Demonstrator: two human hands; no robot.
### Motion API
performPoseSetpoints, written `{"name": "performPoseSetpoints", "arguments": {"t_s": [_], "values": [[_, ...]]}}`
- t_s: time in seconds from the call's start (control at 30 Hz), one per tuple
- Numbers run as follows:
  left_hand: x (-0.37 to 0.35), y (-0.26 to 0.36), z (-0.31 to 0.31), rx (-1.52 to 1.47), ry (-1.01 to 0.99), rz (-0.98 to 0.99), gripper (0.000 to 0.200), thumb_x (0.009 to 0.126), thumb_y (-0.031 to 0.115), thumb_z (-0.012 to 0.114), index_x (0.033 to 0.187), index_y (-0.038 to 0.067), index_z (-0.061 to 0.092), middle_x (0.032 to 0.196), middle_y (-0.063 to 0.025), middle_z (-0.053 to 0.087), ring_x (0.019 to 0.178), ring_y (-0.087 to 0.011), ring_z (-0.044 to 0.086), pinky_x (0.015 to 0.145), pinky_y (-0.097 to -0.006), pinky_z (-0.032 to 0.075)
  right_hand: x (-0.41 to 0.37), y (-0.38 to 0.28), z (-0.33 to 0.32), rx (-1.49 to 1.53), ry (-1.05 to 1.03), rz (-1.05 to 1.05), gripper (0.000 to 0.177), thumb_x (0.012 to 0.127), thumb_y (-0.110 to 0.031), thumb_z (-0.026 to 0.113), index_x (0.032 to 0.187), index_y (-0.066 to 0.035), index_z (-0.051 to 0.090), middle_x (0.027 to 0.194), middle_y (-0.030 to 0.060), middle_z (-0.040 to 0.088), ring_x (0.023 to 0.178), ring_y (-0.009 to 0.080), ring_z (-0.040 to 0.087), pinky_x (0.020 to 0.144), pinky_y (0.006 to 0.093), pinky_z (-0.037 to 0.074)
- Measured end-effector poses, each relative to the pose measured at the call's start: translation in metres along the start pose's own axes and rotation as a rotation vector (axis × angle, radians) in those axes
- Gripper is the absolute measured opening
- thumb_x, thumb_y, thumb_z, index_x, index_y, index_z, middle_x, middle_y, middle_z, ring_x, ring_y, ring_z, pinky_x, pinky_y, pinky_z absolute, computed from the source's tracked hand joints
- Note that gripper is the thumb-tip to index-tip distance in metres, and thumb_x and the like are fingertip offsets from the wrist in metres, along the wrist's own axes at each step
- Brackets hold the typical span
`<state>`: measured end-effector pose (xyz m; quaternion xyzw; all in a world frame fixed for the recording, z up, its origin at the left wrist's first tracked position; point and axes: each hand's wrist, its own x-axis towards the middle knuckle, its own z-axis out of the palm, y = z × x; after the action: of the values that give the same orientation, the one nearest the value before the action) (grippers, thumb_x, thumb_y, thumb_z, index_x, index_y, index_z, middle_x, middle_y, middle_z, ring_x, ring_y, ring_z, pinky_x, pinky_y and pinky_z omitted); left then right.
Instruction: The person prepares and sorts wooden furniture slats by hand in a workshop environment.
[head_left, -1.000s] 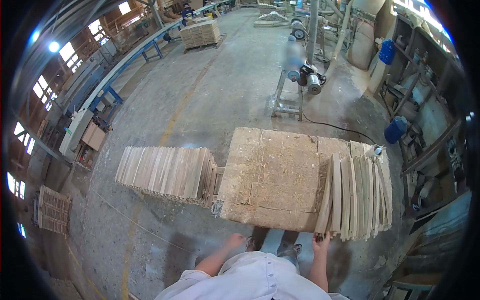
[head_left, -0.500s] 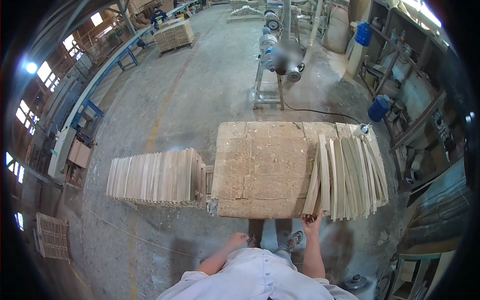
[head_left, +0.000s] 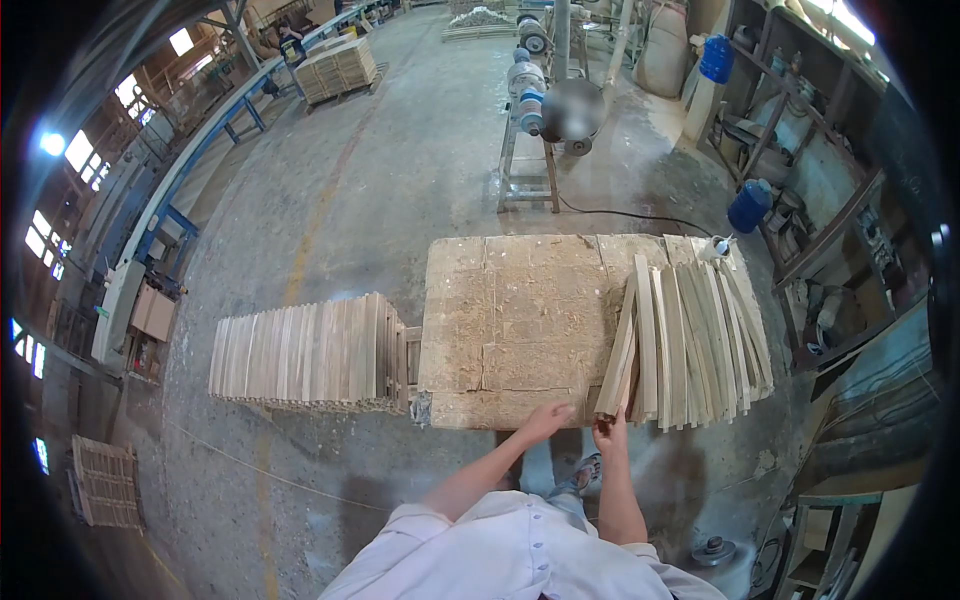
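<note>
My right hand [head_left: 610,432] is at the table's front edge, its fingers curled round the near end of a slanted wooden strip [head_left: 622,350]. This strip lies leftmost in a loose, fanned layer of pale wooden strips [head_left: 690,345] on the right part of the worktable [head_left: 520,330]. Just left of it, my left hand [head_left: 546,420] hovers over the front edge with its fingers stretched toward the right hand. It holds nothing that I can see, and its fingertips are slightly blurred.
A neat stack of wooden strips [head_left: 300,350] stands left of the table. A small white bottle [head_left: 717,247] is at the far right corner. Beyond stands a machine on a metal frame [head_left: 528,160], its cable [head_left: 640,215] on the floor. Shelving [head_left: 790,130] lines the right side.
My left hand has moved up and right from beside my body to the table's front edge. My right hand stays at the strip ends, with its fingers now curled closer round one.
</note>
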<state>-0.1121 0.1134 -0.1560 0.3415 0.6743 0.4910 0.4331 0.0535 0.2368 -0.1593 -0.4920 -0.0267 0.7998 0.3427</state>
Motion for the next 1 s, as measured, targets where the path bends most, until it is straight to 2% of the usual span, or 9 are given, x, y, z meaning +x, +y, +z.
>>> {"name": "performPoseSetpoints", "arguments": {"t_s": [0.13,0.27,0.37,0.57,0.7,0.83,0.87,0.97,1.0], "values": [[0.036,0.079,0.029,-0.119,-0.096,-0.137,0.051,0.098,0.038,0.066,0.122,-0.006,0.063,0.103,-0.0127,0.073,0.085,-0.0165,0.068,0.072,-0.0297,0.055,-0.001,0.006,0.005,-0.011,-0.027,0.014,0.034,0.103,-0.041,0.058,0.115,-0.009,0.060,0.093,0.0076,0.065,0.083,0.0215,0.064,0.074,0.0385,0.058],[0.053,0.059,0.053,-0.051,0.048,-0.071,0.053,0.092,0.038,0.073,0.119,-0.007,0.065,0.099,-0.0140,0.074,0.083,-0.0172,0.070,0.071,-0.0305,0.056,-0.012,0.009,0.001,-0.133,-0.208,-0.001,0.032,0.103,-0.038,0.057,0.118,-0.009,0.058,0.094,0.0068,0.065,0.078,0.0197,0.065,0.078,0.0402,0.060],[0.035,0.084,0.031,0.086,-0.061,-0.204,0.051,0.089,0.035,0.077,0.115,-0.008,0.067,0.095,-0.0134,0.074,0.084,-0.0172,0.070,0.070,-0.0301,0.055,-0.033,0.013,0.005,-0.266,-0.168,-0.030,0.032,0.104,-0.035,0.055,0.124,-0.010,0.053,0.095,0.0075,0.066,0.071,0.0193,0.064,0.079,0.0417,0.061],[0.018,0.062,0.013,-0.187,-0.027,-0.225,0.048,0.084,0.035,0.082,0.110,-0.004,0.071,0.090,-0.0118,0.074,0.075,-0.0143,0.067,0.063,-0.0306,0.054,-0.071,0.025,0.024,-0.366,-0.197,-0.033,0.030,0.105,-0.027,0.056,0.128,-0.009,0.050,0.104,0.0131,0.068,0.083,0.0211,0.071,0.073,0.0383,0.062],[-0.006,0.046,-0.021,-0.259,-0.047,-0.212,0.041,0.089,0.028,0.077,0.114,-0.004,0.071,0.096,-0.0083,0.074,0.084,-0.0118,0.065,0.074,-0.0281,0.053,-0.085,0.020,0.022,-0.726,-0.252,0.020,0.031,0.102,-0.025,0.063,0.125,-0.006,0.057,0.100,0.0112,0.071,0.078,0.0212,0.071,0.069,0.0324,0.061],[-0.057,0.031,-0.058,-0.217,-0.038,-0.275,0.045,0.090,0.026,0.077,0.122,-0.004,0.069,0.105,-0.0081,0.074,0.090,-0.0111,0.066,0.081,-0.0276,0.053,-0.087,0.002,0.013,-1.114,-0.045,-0.502,0.027,0.093,-0.024,0.074,0.103,-0.001,0.067,0.093,0.0115,0.071,0.072,0.0192,0.069,0.068,0.0317,0.056],[-0.070,0.021,-0.065,-0.203,-0.015,-0.272,0.046,0.090,0.026,0.077,0.124,-0.004,0.068,0.106,-0.0081,0.074,0.091,-0.0112,0.066,0.083,-0.0274,0.053,-0.086,0.002,0.011,-1.233,0.112,-0.820,0.029,0.088,-0.026,0.077,0.095,0.000,0.068,0.088,0.0112,0.071,0.073,0.0189,0.067,0.067,0.0323,0.053],[-0.110,0.008,-0.084,-0.202,0.064,-0.291,0.048,0.090,0.025,0.078,0.126,-0.004,0.067,0.108,-0.0080,0.074,0.093,-0.0114,0.067,0.084,-0.0270,0.054,-0.079,-0.020,0.015,-1.357,0.244,-0.715,0.034,0.085,-0.028,0.079,0.100,0.000,0.068,0.093,0.0125,0.069,0.084,0.0244,0.067,0.075,0.0385,0.053],[-0.121,0.009,-0.088,-0.209,0.090,-0.298,0.049,0.090,0.025,0.078,0.127,-0.004,0.066,0.108,-0.0079,0.073,0.093,-0.0114,0.067,0.084,-0.0269,0.054,-0.076,-0.025,0.019,-1.450,0.290,-0.873,0.035,0.084,-0.028,0.079,0.103,-0.001,0.067,0.097,0.0134,0.069,0.089,0.0270,0.067,0.078,0.0405,0.052]]}}
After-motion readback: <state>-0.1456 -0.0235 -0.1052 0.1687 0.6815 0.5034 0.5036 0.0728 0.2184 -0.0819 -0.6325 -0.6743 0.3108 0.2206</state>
